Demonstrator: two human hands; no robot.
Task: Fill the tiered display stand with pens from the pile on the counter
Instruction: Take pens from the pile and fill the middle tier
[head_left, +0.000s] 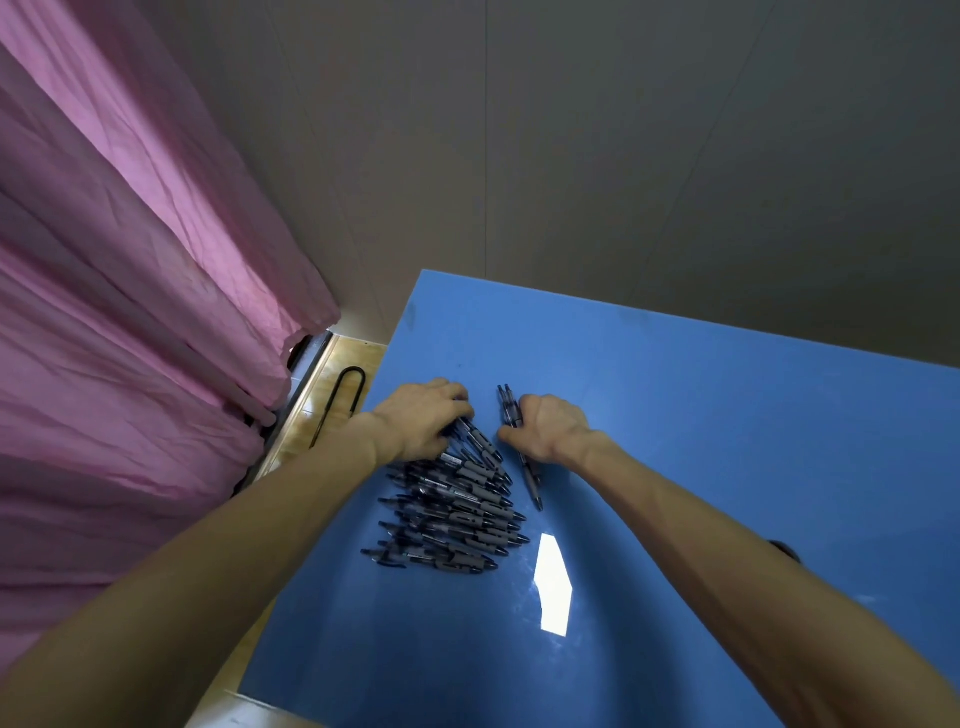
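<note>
Pens being gathered from the pile on the blue bench (675, 415)

A few pens (511, 410) are gripped in the right hand (545, 426); the left hand (421, 415) is curled over the pile (452, 514), just beside. No stand is seen. The pens are judged light, stiff and slippery, best pinched at the rubber grips.

The pile of pens (452, 512) lies on the blue counter (675, 415), dark pens with grey grips, mostly parallel. A few separate pens (531, 475) lie just right of it.
</note>
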